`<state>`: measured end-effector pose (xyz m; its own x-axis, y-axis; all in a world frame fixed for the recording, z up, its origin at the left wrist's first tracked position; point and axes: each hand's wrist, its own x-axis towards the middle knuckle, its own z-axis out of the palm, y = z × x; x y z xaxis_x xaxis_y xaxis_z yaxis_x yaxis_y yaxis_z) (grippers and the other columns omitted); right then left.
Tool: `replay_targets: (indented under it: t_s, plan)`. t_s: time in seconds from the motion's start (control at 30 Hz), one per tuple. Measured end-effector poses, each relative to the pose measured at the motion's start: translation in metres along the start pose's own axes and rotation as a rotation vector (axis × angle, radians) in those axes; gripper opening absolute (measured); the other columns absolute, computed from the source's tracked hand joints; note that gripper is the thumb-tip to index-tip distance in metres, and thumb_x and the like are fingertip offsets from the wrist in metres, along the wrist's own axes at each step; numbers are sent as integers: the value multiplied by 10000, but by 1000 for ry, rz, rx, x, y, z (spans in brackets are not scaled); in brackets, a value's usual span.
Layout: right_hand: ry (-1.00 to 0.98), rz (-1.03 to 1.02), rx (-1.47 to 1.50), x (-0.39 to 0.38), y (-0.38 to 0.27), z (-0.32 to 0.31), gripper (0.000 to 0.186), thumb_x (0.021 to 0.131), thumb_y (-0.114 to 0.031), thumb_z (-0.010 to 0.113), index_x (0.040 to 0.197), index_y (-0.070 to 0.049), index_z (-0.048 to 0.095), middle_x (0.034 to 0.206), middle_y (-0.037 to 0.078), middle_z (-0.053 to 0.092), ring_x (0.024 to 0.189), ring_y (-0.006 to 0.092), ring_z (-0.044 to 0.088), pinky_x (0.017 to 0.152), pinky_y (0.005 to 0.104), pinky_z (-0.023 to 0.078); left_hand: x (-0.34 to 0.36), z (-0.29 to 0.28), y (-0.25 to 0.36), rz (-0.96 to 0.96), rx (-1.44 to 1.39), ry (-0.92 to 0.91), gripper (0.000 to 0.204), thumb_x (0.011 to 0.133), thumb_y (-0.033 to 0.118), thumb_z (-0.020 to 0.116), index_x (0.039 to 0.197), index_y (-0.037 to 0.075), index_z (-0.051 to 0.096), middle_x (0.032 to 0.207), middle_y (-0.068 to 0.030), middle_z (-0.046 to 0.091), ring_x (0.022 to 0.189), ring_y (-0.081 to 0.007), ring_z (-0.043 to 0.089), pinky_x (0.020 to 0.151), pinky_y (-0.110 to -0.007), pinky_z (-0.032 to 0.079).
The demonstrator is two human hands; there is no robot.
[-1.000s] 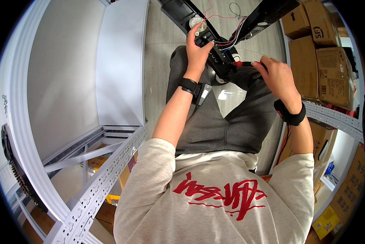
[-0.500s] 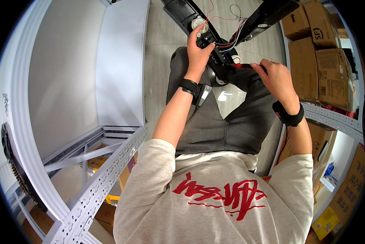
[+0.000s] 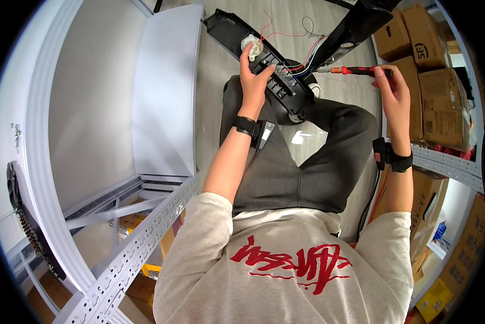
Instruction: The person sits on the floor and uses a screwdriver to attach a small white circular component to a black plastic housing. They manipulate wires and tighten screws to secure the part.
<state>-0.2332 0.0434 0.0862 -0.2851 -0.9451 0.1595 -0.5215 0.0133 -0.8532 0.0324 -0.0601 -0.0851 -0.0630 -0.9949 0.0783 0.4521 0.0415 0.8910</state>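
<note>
A long black plastic housing lies tilted across my knees, its inner side up. My left hand grips it, with a finger on a white round part and the thumb beside the wired terminals. My right hand holds a red and black screwdriver by the end of its handle. The shaft points left, toward the housing; whether its tip touches anything is hard to see. Thin coloured wires run from the housing to a second black part standing at the upper right.
Cardboard boxes are stacked on a metal shelf at my right. A white panel and a perforated metal shelf rail stand on my left. Tiled floor shows around my legs.
My right hand has moved outward and slightly up with the screwdriver, which now shows clear of the housing's lower end. The housing and my left hand have shifted slightly left.
</note>
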Motion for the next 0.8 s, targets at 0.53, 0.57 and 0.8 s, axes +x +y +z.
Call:
replay_targets:
  t_s: [0.53,0.57,0.8]
  plan:
    - [15,281,438,118,126,-26,221,1007,-335,641,956,-124,604,691,-77,445,524,9,340,462,219,237,84,-12,5,-319,-131,-31,536,930,35,659,1418,46,437,1312,-69,584,1149,-182,581,976,-339,484]
    - [-55,296,358,130,132,-23,190,992,-306,645,939,-131,594,668,-79,442,511,16,336,451,223,235,90,-10,9,-357,-80,-26,538,914,41,673,1403,25,448,1295,-83,598,1136,-187,593,961,-343,493]
    - [-285,-275,121,230,162,29,303,941,-370,703,843,-109,586,702,-31,523,611,79,462,561,248,381,156,36,17,-559,45,-243,463,906,30,676,1337,-28,519,1191,-102,658,1035,-182,648,864,-326,539]
